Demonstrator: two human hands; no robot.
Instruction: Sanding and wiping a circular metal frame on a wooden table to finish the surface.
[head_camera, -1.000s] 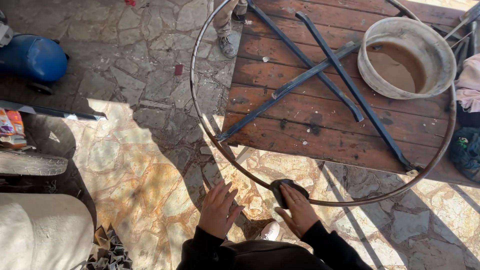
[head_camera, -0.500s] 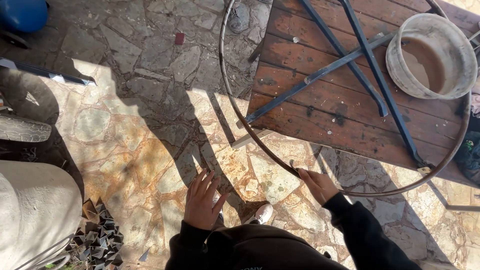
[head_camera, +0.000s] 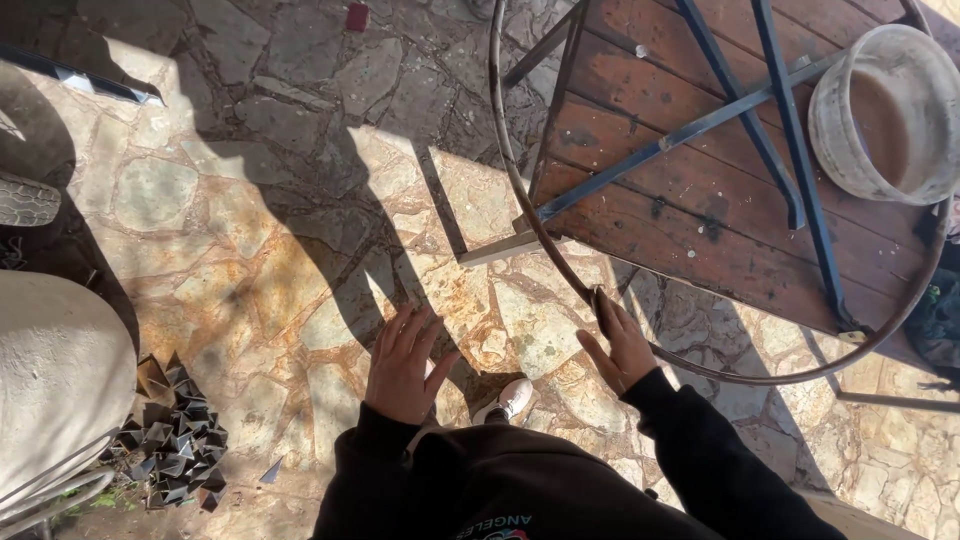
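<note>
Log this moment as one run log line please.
left hand: open, free, over stone floor | right hand: on metal ring rim | ring lies on wooden table

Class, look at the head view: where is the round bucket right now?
The bucket stands at upper right on the wooden table, inside the metal ring, beside the blue bars.

Both hands bare: left hand (head_camera: 403, 365), right hand (head_camera: 619, 345); no gloves, rings or watch visible. Long black sleeves (head_camera: 700, 450) reach the wrists, cuffs plain. Same black top covers the torso; small light and red print low on the chest, just below the sleeves. Pale shoe (head_camera: 507, 399) shows between the sleeves.
</note>
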